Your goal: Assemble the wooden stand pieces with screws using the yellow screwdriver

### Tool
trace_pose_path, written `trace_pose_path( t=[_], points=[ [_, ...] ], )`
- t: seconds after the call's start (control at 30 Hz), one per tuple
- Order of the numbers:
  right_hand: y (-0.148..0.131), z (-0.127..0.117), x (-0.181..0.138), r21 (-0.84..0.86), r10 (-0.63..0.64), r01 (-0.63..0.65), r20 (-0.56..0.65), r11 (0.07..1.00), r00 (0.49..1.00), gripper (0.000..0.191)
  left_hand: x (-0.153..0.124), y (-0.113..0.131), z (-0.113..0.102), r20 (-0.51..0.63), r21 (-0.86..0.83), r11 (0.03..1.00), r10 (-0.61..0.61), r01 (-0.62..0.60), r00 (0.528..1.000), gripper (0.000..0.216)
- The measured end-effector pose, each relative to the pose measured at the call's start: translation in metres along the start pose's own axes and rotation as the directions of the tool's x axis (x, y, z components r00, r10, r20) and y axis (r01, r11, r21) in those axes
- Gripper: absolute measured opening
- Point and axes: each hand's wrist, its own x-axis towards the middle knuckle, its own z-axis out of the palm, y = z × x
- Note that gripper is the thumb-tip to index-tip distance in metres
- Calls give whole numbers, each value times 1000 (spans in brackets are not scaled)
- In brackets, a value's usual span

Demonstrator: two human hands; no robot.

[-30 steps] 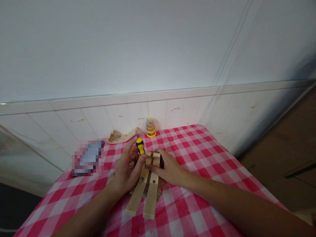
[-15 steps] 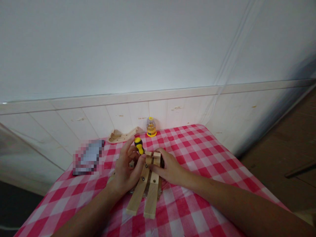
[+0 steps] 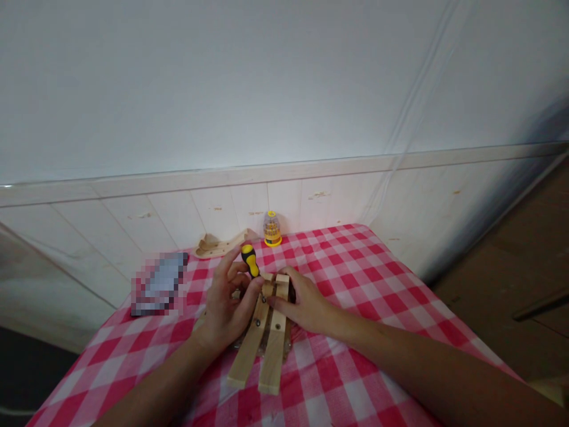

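My left hand is closed around a short yellow-and-black screwdriver, held tilted with its butt up. The screwdriver's tip is down by the wooden pieces, partly hidden by my thumb. Two pale wooden bars with screws or bolts in them lie side by side, their lower ends pointing toward me. My right hand grips the right bar near its far end, thumb on top and fingers hidden around the side. Something see-through, perhaps plastic, lies under the bars.
A curved wooden piece lies against the panelled wall at the back. Beside it stands a yellow-based clear case, seemingly of driver bits. A blurred-out dark-edged flat object sits at the left on the red checked tablecloth.
The screwdriver's handle has turned in my left hand, showing its yellow and black parts differently. My right hand and the wooden bars have stayed in place.
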Motion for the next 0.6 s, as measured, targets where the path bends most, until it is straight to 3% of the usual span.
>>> trace_pose_path(
  t=[0.6],
  points=[
    [-1,0,0,39,11,-11,11,999,1000,26,0,-8,1,-36,173,983,73,-66,997,79]
  ],
)
